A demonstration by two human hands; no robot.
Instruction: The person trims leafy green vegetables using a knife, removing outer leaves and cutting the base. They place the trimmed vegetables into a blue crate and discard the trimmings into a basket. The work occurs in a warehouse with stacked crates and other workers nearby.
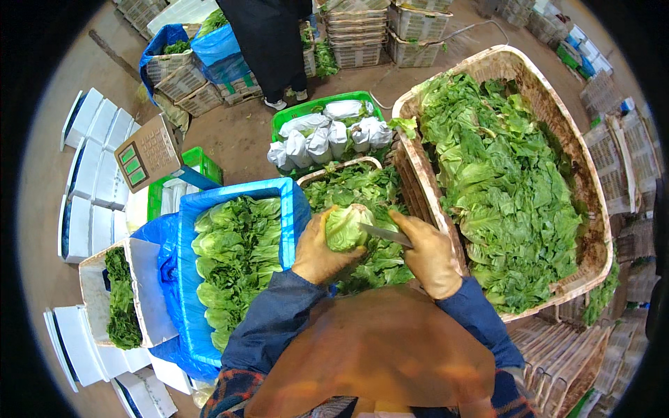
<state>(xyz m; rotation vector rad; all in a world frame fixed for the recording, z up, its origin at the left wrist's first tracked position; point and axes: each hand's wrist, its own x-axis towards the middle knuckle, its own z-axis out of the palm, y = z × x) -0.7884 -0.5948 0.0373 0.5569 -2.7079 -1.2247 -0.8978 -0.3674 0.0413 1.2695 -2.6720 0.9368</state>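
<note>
My left hand (321,251) is closed around a head of lettuce (342,230), its pale cut base facing up and right. A knife (387,235) is gripped in my right hand (429,253), its blade tip at the lettuce; the handle is hidden in the hand. Below both hands lies a crate (360,163) with loose green leaves. To the left, a blue-lined crate (287,224) holds rows of lettuce heads. A large, dirt-stained plastic crate (590,209) full of lettuce stands at the right.
A green crate (292,111) of white-wrapped bundles stands ahead. A scale's display unit (149,154) rises at the left, near white foam boxes (94,172) and an open box (149,292) of greens. Another person (272,42) stands beyond, near stacked crates (358,36).
</note>
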